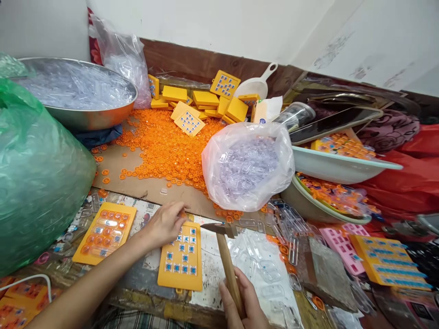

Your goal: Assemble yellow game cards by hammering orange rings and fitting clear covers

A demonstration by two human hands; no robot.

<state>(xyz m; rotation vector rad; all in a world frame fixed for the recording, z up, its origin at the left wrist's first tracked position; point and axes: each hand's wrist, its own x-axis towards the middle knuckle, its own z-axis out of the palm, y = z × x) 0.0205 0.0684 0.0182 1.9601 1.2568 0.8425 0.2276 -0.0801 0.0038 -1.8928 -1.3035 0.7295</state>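
My left hand (165, 224) rests on the top left corner of a yellow tray (181, 257) with small blue-and-clear pieces in its slots; its fingers are pinched together on something small I cannot make out. My right hand (244, 302) grips the wooden handle of a small hammer (224, 246), whose metal head hovers just right of the tray's top edge. A second yellow tray (104, 233) filled with orange rings lies to the left.
A heap of orange rings (164, 148), stacked yellow trays (202, 103), a clear bag of plastic parts (247, 164), a metal basin (77, 91), a green bag (34, 178), white bowls (338, 167), and pink and yellow trays (373, 256) crowd the surface.
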